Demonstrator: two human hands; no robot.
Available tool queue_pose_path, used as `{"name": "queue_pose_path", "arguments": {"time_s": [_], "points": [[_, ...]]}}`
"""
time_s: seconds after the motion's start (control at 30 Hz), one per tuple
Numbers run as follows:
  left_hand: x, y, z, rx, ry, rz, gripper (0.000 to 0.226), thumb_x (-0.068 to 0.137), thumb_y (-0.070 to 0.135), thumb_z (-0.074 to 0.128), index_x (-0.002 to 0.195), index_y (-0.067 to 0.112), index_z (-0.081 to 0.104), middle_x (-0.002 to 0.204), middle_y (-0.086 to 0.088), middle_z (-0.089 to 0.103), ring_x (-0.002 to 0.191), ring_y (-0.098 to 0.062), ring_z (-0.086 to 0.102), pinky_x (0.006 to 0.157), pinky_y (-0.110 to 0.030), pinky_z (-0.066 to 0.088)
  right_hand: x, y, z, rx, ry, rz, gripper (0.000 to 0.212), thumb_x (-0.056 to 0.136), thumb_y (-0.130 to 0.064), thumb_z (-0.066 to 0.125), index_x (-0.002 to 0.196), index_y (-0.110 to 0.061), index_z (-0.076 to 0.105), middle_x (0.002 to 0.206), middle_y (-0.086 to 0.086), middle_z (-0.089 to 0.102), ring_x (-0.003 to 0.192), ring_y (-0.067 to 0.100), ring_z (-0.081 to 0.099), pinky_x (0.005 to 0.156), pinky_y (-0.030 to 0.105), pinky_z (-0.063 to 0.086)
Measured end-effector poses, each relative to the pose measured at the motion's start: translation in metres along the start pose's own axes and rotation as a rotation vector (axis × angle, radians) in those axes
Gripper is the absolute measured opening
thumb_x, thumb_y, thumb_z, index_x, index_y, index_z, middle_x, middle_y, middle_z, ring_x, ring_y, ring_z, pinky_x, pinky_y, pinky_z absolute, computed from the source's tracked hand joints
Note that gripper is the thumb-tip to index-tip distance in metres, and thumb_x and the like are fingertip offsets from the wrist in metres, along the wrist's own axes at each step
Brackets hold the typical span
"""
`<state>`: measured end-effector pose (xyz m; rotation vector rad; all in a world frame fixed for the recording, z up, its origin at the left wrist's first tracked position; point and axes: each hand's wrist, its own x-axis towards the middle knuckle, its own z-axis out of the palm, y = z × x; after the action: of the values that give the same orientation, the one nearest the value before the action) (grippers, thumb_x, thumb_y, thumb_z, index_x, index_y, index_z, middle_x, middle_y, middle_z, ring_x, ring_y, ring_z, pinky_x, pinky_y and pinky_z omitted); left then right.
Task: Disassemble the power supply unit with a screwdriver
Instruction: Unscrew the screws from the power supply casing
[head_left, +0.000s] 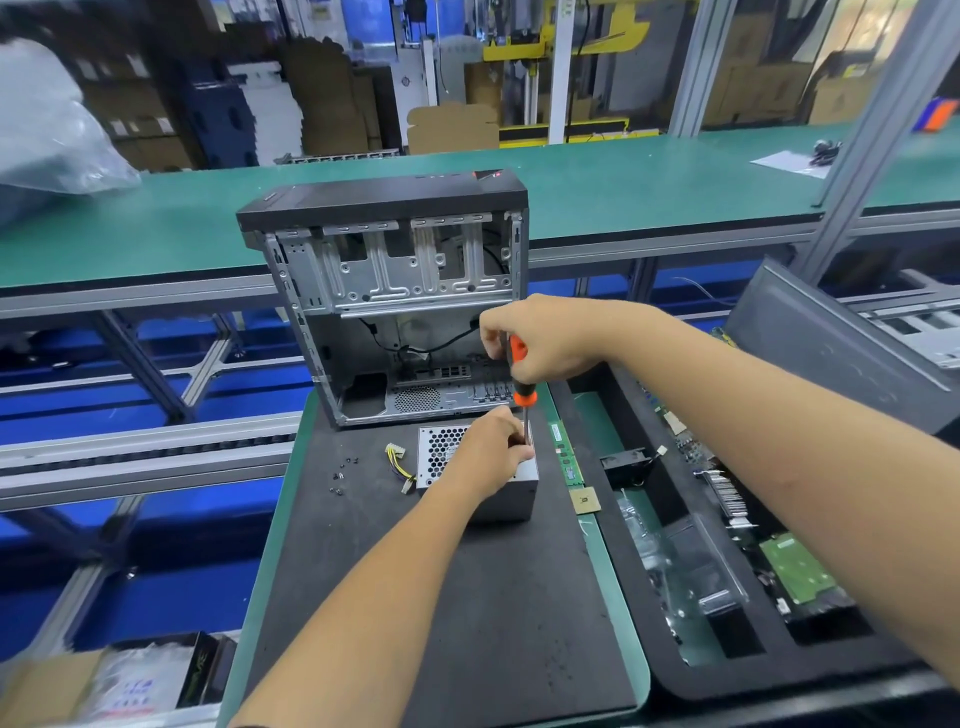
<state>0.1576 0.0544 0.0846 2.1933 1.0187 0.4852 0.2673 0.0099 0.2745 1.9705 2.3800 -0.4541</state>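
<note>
Only the person's two arms and hands showed. The left hand (488, 452) was bare, with no covering on fingers or wrist that could be seen. The left forearm (374, 587) was bare too, smooth and slim, all the way to the bottom edge. The right hand (545, 338) was likewise bare, knuckles and thumb plainly uncovered. The right forearm (753, 441) was bare to the right edge and looked far broader, lying close to the wide-angle lens. Any clothing lay outside the view, and the nails were too small to make out.
</note>
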Motion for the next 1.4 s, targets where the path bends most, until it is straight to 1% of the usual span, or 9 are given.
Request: {"name": "queue_pose_path", "arguments": {"time_s": [0.23,0.4,0.53,0.63,0.7,0.97,1.13,1.3,1.4], "points": [[-0.001,0.001,0.001,-0.037,0.004,-0.004,0.009,0.084,0.009,0.067,0.077,0.007,0.062,0.085,0.005,0.051,0.073,-0.014,0.054,0.065,-0.016,0.039,0.003,0.000,0.005,-0.070,0.030,0.206,0.027,0.095,-0.037,0.045,0.081,-0.015,0.051,0.077,0.004,0.062,0.051,0.021,0.065,0.052,0.026,0.044],[0.000,0.000,0.000,-0.033,-0.006,-0.001,0.006,0.084,0.006,0.065,0.079,0.007,0.063,0.084,0.008,0.049,0.075,-0.015,0.054,0.063,-0.015,0.040,0.007,0.007,0.001,-0.089,-0.019,0.069,0.008,0.093,-0.019,0.049,0.095,-0.013,0.052,0.079,0.003,0.063,0.067,0.020,0.066,0.055,0.029,0.043],[0.002,0.000,0.000,0.000,-0.012,-0.008,0.006,0.083,0.006,0.066,0.078,0.004,0.064,0.091,-0.002,0.053,0.078,-0.021,0.056,0.070,-0.026,0.044,0.001,0.006,-0.002,0.080,-0.029,-0.014,0.026,0.076,-0.002,0.058,0.096,-0.018,0.057,0.091,-0.002,0.059,0.077,0.017,0.057,0.065,0.035,0.049],[0.002,0.001,0.000,-0.012,-0.011,-0.012,0.006,0.083,0.007,0.067,0.078,0.008,0.064,0.089,0.001,0.052,0.077,-0.018,0.055,0.066,-0.019,0.040,0.004,0.006,0.003,0.059,0.007,0.037,0.014,0.086,-0.026,0.061,0.089,-0.013,0.056,0.078,0.003,0.063,0.062,0.022,0.067,0.059,0.033,0.051],[0.001,0.002,0.000,-0.009,-0.018,-0.017,0.007,0.084,0.007,0.067,0.078,0.011,0.064,0.089,0.002,0.052,0.078,-0.018,0.055,0.067,-0.018,0.040,0.005,0.004,0.002,-0.080,0.029,0.125,0.039,0.097,-0.044,0.043,0.083,-0.008,0.052,0.069,0.007,0.060,0.048,0.024,0.065,0.054,0.030,0.047],[0.000,0.004,-0.001,-0.006,-0.027,-0.044,0.010,0.084,0.007,0.066,0.078,0.012,0.060,0.093,-0.001,0.053,0.077,-0.017,0.054,0.068,-0.020,0.039,0.003,0.004,0.001,0.016,-0.016,-0.011,0.018,0.079,-0.014,0.063,0.097,-0.015,0.059,0.087,-0.004,0.059,0.072,0.013,0.053,0.058,0.028,0.041],[0.001,0.004,0.000,-0.015,-0.013,-0.051,0.007,0.085,0.007,0.065,0.081,0.010,0.061,0.093,0.000,0.052,0.074,-0.016,0.053,0.057,-0.010,0.036,0.006,0.006,0.003,-0.137,0.016,0.168,0.039,0.094,-0.045,0.043,0.085,-0.009,0.056,0.067,0.010,0.065,0.052,0.025,0.064,0.054,0.028,0.046],[-0.002,0.005,0.002,-0.001,0.009,-0.060,0.009,0.086,0.008,0.065,0.080,0.010,0.059,0.091,0.002,0.051,0.072,-0.015,0.052,0.066,-0.023,0.039,0.004,0.010,0.004,-0.119,0.015,0.018,0.011,0.088,-0.022,0.059,0.096,-0.015,0.058,0.084,-0.003,0.062,0.071,0.013,0.055,0.054,0.026,0.038],[-0.002,0.005,0.003,0.008,0.013,-0.056,0.011,0.086,0.008,0.065,0.078,0.011,0.057,0.091,0.001,0.050,0.074,-0.017,0.051,0.070,-0.026,0.041,0.001,0.010,0.001,-0.051,-0.003,-0.008,0.027,0.078,-0.012,0.067,0.102,-0.019,0.055,0.082,-0.011,0.048,0.071,0.009,0.048,0.055,0.027,0.035]]}}
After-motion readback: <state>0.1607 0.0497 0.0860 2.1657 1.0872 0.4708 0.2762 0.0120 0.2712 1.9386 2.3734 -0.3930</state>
